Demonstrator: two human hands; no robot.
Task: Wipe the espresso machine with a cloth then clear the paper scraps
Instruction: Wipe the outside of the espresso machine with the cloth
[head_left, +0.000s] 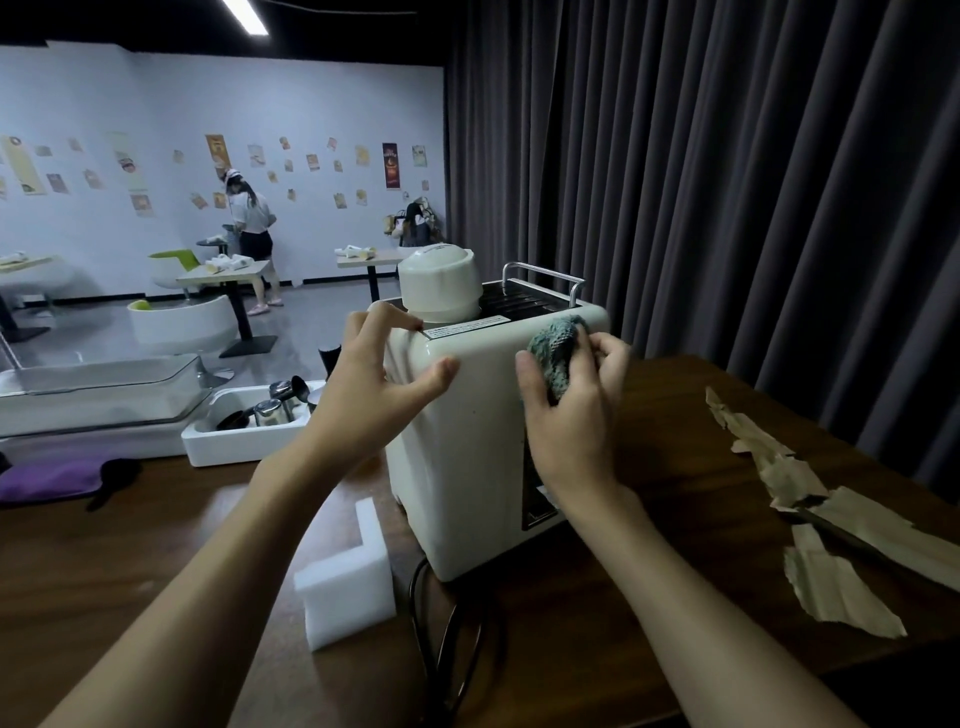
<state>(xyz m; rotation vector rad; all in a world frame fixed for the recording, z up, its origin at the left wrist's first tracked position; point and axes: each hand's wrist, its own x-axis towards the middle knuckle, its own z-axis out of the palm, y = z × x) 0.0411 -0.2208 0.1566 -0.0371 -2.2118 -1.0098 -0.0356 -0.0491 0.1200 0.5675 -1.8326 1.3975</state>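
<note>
A cream espresso machine (467, 457) stands on the dark wooden table (675, 597), its back toward me. My left hand (379, 379) holds its upper left corner, thumb on the back panel and fingers curled over the top edge. My right hand (571, 410) grips a bunched blue-green cloth (556, 351) and presses it against the machine's upper right corner. Torn brown paper scraps (831, 530) lie on the table to the right.
A white foam block (348, 582) and a black power cord (447, 649) lie in front of the machine. A white tray with metal jugs (249, 415) and a purple pad (52, 480) sit at the left. Dark curtain behind. A person stands far off.
</note>
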